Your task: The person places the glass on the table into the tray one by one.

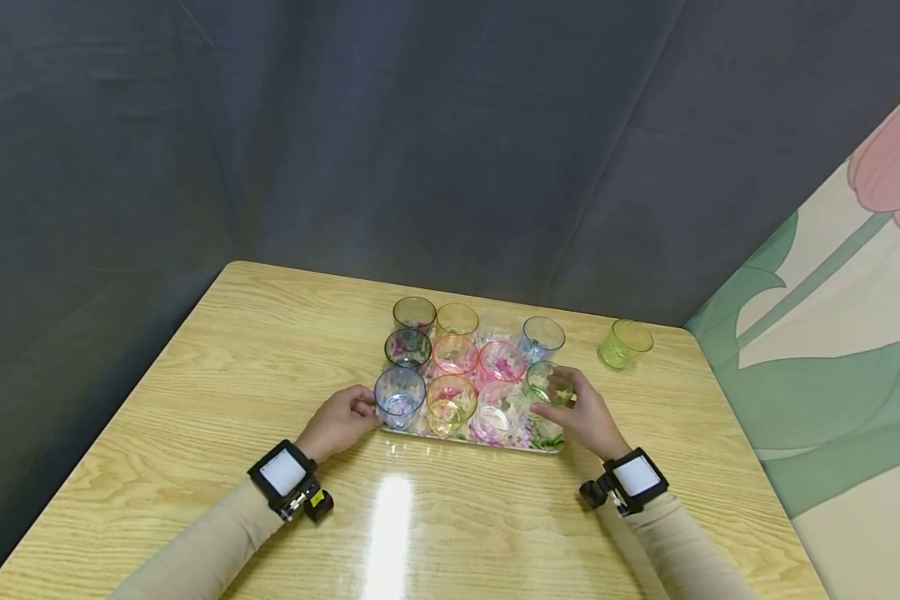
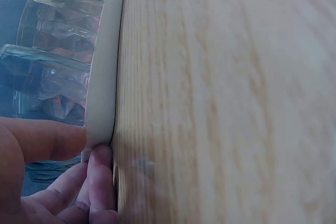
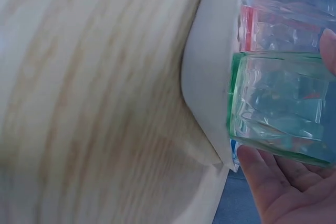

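A flower-printed tray (image 1: 468,444) carries several clear tinted cups in rows. My left hand (image 1: 343,421) pinches the tray's front left corner, beside a blue cup (image 1: 400,400); in the left wrist view the thumb lies on the rim (image 2: 102,93) and fingers are at its outer side. At the tray's right end my right hand (image 1: 587,417) holds a green cup (image 3: 278,103), thumb on one side and fingers on the other. Next to it are a clear cup (image 1: 498,414) and a pink cup (image 1: 502,363). Behind it is another blue cup (image 1: 542,337).
A yellow-green cup (image 1: 625,344) stands off the tray, toward the table's back right. Smoky dark cups (image 1: 414,315) and amber cups (image 1: 451,407) fill the tray's left and middle. The wooden table (image 1: 270,350) ends at a dark curtain (image 1: 420,150) behind.
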`<state>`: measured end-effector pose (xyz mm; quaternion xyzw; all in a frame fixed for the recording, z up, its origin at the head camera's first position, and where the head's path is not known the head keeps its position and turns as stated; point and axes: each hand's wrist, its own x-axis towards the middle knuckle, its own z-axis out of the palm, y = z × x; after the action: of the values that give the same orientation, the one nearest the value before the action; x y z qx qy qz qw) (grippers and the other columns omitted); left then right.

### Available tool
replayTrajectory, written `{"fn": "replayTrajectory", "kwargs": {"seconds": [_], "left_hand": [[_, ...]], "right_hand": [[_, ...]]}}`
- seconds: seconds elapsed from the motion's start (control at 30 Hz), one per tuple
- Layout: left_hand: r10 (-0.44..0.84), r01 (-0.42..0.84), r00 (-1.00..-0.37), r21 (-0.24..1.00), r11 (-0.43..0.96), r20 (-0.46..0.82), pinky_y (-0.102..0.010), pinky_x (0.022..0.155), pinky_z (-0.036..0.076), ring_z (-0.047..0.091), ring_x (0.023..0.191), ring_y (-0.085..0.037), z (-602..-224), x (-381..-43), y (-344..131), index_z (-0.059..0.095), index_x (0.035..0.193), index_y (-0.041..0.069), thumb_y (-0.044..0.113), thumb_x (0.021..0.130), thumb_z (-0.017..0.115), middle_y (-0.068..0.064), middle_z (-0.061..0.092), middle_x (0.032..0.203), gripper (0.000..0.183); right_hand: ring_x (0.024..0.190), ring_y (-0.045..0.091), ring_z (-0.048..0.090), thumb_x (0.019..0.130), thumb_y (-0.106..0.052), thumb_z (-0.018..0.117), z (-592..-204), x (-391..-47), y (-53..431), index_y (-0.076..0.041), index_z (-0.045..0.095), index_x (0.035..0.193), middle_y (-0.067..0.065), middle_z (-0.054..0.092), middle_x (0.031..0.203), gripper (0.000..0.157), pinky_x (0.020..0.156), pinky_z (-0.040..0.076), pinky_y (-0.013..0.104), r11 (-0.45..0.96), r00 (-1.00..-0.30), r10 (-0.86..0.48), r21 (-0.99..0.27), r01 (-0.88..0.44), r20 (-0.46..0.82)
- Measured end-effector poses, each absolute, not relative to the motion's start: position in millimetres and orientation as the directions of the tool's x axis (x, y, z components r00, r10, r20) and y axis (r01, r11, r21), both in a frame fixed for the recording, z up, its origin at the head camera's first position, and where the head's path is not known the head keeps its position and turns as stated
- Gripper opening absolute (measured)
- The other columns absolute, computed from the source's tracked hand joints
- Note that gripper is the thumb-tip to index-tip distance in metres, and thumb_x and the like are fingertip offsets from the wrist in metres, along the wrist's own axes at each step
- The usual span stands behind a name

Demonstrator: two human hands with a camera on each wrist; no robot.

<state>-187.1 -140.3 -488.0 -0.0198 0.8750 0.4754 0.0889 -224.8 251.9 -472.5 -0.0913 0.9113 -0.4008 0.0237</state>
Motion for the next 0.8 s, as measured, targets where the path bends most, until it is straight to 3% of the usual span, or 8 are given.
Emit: {"fn": "replayTrajectory", "kwargs": {"seconds": [0.47, 0.8], "left_hand": [[0.05, -0.121, -0.983, 0.827, 0.549, -0.177, -0.027, 0.065, 0.044, 0.058, 0.076, -0.016, -487.6, -187.2, -141.1, 0.066, 0.111, 0.006, 0.015, 0.088, 0.072, -0.006, 0.067, 0.091, 0.025], [0.047, -0.126, -0.982, 0.825, 0.551, -0.181, -0.027, 0.066, 0.044, 0.059, 0.077, -0.016, -490.0, -188.4, -140.6, 0.066, 0.112, 0.007, 0.016, 0.088, 0.072, -0.006, 0.068, 0.092, 0.026]], "right_hand": [[0.119, 0.034, 0.055, 0.086, -0.039, 0.077, -475.0, -230.1, 249.4, 0.0, 0.034, 0.148, 0.021, 0.055, 0.131, 0.085, 0.09, 0.049, 0.042, 0.673, -0.988, -0.154, -0.731, -0.113, 0.011], [0.131, 0.041, 0.047, 0.088, -0.042, 0.075, -471.6, -237.6, 246.6, 0.003, 0.027, 0.15, 0.027, 0.045, 0.144, 0.091, 0.098, 0.047, 0.049, 0.667, -0.991, -0.126, -0.743, -0.055, -0.039]]}}
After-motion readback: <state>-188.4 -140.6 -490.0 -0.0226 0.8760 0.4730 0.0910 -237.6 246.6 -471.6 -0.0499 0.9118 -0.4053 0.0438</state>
